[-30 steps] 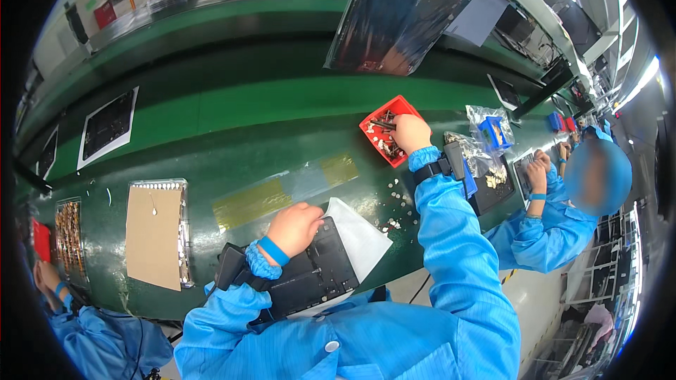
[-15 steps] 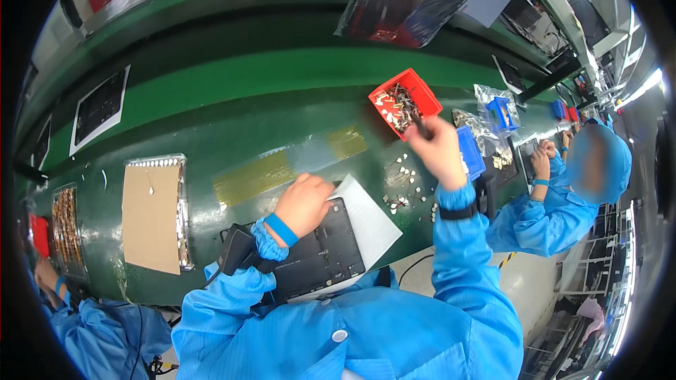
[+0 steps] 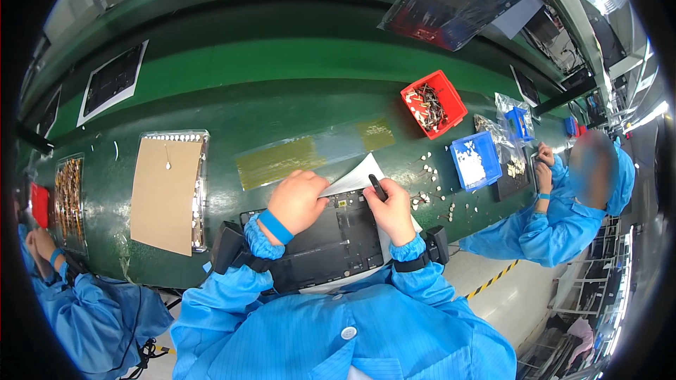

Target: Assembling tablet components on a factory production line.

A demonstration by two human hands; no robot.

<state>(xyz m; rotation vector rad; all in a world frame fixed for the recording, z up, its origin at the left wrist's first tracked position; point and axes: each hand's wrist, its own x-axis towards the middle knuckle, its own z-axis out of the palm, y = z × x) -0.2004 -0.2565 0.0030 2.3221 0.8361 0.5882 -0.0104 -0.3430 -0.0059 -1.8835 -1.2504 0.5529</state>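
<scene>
In front of me lies a flat black device panel (image 3: 320,246) with small fittings along its edges, on a white sheet (image 3: 362,174) whose far corner sticks out. My left hand (image 3: 294,200) rests over the panel's far left part. Its fingers are bent together beside the sheet's edge, and whatever they pinch is hidden. My right hand (image 3: 392,212) grips a slim black pen-like tool (image 3: 378,187) at the panel's far right corner. The tool's lower tip is hidden by the fingers. Small white-headed pieces with thin leads (image 3: 426,181) lie scattered right of my right hand.
A red bin (image 3: 458,109) of small dark and pale parts stands beyond, near a blue bin (image 3: 498,172) of white pieces. On the left are a cardboard-covered tray (image 3: 163,197) and a tray of orange-brown strips (image 3: 69,200). Co-workers sit at both sides; one hand (image 3: 543,177) shows right.
My right hand has come from the red bin back to the panel's far right corner, still with the black tool. My left hand stays on the panel. The whole view has shifted somewhat.
</scene>
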